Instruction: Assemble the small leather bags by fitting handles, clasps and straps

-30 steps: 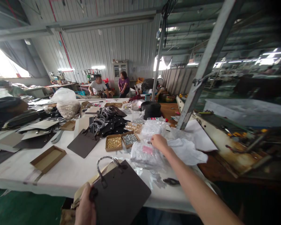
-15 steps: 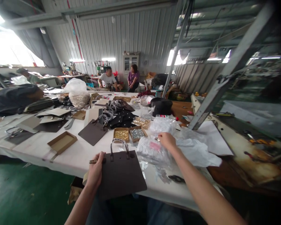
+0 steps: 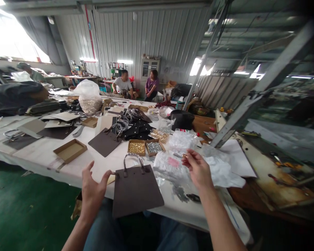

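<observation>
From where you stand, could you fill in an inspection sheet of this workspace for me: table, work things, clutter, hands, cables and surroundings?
Surface: white-covered table, with things spread over much of it.
Job's things: brown bag panel with a looped handle, at the near table edge; small gold-coloured piece.
Clutter: clear plastic bags, cardboard tray, box of gold pieces, box of silver pieces.
Left hand: fingers spread, thumb tip at the panel's edge; contact unclear.
Right hand: pinches the small gold-coloured piece.
Cables: dark cables hang at upper right.
Surroundings: corrugated wall; people seated beyond the table, one in purple.
</observation>
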`<action>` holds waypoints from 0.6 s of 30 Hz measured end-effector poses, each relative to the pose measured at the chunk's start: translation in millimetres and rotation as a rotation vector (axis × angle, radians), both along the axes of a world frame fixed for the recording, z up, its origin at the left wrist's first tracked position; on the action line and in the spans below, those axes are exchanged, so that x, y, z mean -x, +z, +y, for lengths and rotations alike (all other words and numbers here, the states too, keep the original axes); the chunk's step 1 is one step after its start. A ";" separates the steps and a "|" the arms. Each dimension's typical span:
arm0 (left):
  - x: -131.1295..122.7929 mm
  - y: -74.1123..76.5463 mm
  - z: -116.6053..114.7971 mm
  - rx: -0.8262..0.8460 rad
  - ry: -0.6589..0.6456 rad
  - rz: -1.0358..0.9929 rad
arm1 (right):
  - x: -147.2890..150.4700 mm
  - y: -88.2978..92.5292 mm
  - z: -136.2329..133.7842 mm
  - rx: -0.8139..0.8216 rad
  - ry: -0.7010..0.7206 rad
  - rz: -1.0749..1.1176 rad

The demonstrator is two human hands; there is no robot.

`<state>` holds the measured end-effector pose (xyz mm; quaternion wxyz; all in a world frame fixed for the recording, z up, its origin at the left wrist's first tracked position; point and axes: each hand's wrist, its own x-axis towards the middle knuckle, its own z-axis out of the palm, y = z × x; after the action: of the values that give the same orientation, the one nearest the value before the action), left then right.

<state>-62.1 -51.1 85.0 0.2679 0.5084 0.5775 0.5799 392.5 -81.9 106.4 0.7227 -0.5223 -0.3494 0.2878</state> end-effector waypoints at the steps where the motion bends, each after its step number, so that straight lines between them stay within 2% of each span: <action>1: -4.5 15.8 -16.4 -0.092 0.001 0.038 | 23.8 2.2 -15.2 -0.053 0.032 0.009; 3: -19.5 42.6 -53.0 -0.153 -0.132 0.031 | 73.8 4.6 -46.7 -0.135 0.014 -0.086; 5: -39.4 58.5 -87.3 -0.002 -0.393 -0.082 | 119.0 5.5 -77.4 -0.169 -0.043 -0.347; 7: -58.1 62.8 -112.6 0.256 -0.730 -0.301 | 151.9 6.2 -103.7 -0.265 -0.063 -0.725; 9: -70.2 59.0 -128.1 0.355 -0.904 -0.508 | 170.9 7.1 -122.0 -0.430 0.016 -1.034; 12: -74.0 49.5 -141.0 0.356 -0.914 -0.631 | 180.2 6.4 -135.5 -0.620 0.196 -1.212; 15: -71.1 42.3 -149.2 0.391 -0.882 -0.728 | 178.7 3.3 -142.0 -0.652 0.299 -1.262; 18: -70.1 36.3 -153.1 0.430 -0.917 -0.826 | 177.0 1.7 -147.5 -0.639 0.345 -1.281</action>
<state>8.0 -204.2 121.3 0.7837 0.3734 0.2547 0.4260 215.5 -229.4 108.1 0.4384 -0.2897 -0.8471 -0.0798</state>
